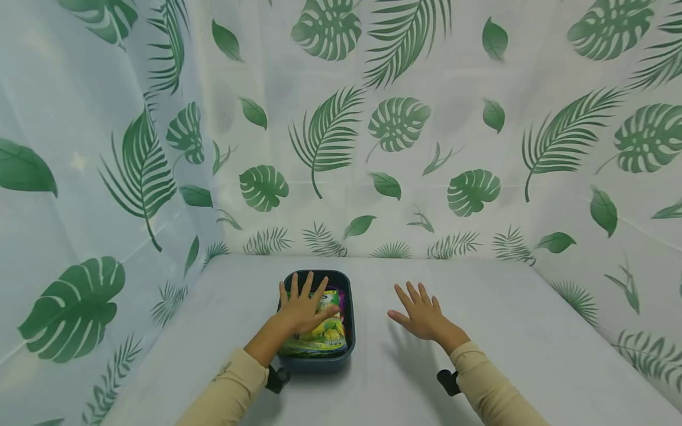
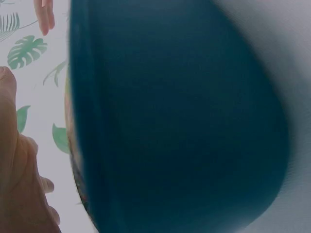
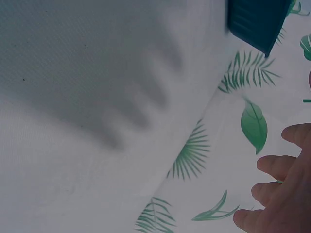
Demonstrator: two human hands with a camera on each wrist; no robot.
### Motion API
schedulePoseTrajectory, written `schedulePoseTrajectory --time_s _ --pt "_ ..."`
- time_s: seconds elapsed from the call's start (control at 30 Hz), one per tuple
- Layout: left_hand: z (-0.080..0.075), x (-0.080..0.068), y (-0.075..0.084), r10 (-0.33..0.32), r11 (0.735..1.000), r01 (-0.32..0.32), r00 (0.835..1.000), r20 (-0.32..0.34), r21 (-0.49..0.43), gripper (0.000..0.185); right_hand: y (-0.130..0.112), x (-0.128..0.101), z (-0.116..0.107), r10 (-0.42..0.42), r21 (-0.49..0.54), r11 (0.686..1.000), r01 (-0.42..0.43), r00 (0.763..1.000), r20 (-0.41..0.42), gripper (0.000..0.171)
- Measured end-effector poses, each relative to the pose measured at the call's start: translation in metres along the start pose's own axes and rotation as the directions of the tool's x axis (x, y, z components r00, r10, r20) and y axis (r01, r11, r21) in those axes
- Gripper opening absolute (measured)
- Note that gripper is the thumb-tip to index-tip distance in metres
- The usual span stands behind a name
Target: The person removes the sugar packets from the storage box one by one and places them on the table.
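A dark blue plastic basket (image 1: 319, 365) stands on the white table, left of the middle. Inside it lie colourful snack packets (image 1: 327, 337), mostly yellow and green with a bit of purple. My left hand (image 1: 303, 310) hovers over the basket with its fingers spread, holding nothing, and covers part of the packets. In the left wrist view the basket's side wall (image 2: 184, 116) fills most of the picture. To the right of the basket, my right hand (image 1: 425, 316) is held above the table, fingers spread and nothing in it. Its shadow falls on the tabletop in the right wrist view.
A white table (image 1: 479, 307) reaches back to a hanging cloth (image 1: 341, 142) printed with green leaves. The same cloth hangs along the left and right sides. Dark wrist-worn devices (image 1: 449, 382) sit under both sleeves.
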State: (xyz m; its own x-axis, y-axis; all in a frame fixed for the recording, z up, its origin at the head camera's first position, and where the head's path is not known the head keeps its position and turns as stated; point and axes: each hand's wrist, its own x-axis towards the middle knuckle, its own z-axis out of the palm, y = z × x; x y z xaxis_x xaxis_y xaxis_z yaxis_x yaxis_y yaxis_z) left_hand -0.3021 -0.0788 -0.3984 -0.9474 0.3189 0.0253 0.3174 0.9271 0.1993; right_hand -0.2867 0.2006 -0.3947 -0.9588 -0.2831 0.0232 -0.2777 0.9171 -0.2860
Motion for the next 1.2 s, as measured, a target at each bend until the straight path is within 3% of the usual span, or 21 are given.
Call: schedulePoseTrajectory --time_s 0.2,0.33,0.4,0.5,0.6,0.63,0.7,0.77,0.83,0.9,0.97,1.07,1.2 --pt "-0.003 0.006 -0.011 -0.020 0.998 0.021 1.000 0.008 -0.057 0.078 0.002 0.013 0.005 -0.009 0.066 0.998 0.008 1.000 0.005 0.070" --pt "-0.008 0.008 -0.029 -0.056 0.986 0.054 0.998 -0.006 -0.156 0.079 -0.002 0.023 0.009 -0.011 0.177 0.984 0.012 1.000 -0.009 0.073" --pt "-0.008 0.007 -0.042 -0.090 0.969 0.083 0.996 -0.018 -0.233 0.079 -0.008 0.028 0.011 0.008 0.261 0.965 -0.003 1.000 -0.015 0.075" --pt "-0.003 0.003 -0.062 -0.151 0.921 0.137 0.989 -0.009 -0.366 0.077 -0.019 0.036 0.015 0.044 0.398 0.917 -0.038 0.999 -0.006 0.078" --pt "0.011 0.000 -0.079 -0.177 0.835 0.139 0.984 -0.020 -0.532 0.078 -0.030 0.042 0.018 0.064 0.514 0.856 -0.063 0.998 0.016 0.080" --pt "0.016 0.000 -0.082 -0.173 0.792 0.123 0.984 -0.027 -0.598 0.077 -0.033 0.044 0.018 0.070 0.545 0.836 -0.070 0.997 0.021 0.080" --pt "0.029 0.002 -0.087 -0.165 0.676 0.068 0.984 -0.061 -0.734 0.075 -0.037 0.047 0.018 0.087 0.600 0.796 -0.084 0.996 0.024 0.082" --pt "0.042 0.005 -0.089 -0.151 0.526 0.002 0.984 -0.091 -0.851 0.072 -0.041 0.049 0.017 0.112 0.658 0.746 -0.106 0.993 0.034 0.084" --pt "0.052 0.007 -0.089 -0.144 0.398 -0.028 0.985 -0.092 -0.917 0.067 -0.043 0.051 0.017 0.133 0.713 0.690 -0.124 0.990 0.043 0.086" --pt "0.059 0.007 -0.087 -0.146 0.318 -0.020 0.987 -0.069 -0.948 0.066 -0.045 0.051 0.018 0.143 0.766 0.630 -0.129 0.988 0.049 0.088" --pt "0.063 0.007 -0.086 -0.139 0.282 0.011 0.990 -0.030 -0.959 0.066 -0.048 0.051 0.021 0.142 0.813 0.569 -0.123 0.989 0.050 0.088" --pt "0.066 0.005 -0.084 -0.136 0.256 0.043 0.991 0.008 -0.966 0.066 -0.055 0.052 0.025 0.122 0.856 0.507 -0.102 0.991 0.046 0.088" --pt "0.066 0.004 -0.085 -0.125 0.224 0.056 0.992 0.028 -0.973 0.064 -0.071 0.051 0.029 0.063 0.879 0.470 -0.080 0.996 0.057 0.084"
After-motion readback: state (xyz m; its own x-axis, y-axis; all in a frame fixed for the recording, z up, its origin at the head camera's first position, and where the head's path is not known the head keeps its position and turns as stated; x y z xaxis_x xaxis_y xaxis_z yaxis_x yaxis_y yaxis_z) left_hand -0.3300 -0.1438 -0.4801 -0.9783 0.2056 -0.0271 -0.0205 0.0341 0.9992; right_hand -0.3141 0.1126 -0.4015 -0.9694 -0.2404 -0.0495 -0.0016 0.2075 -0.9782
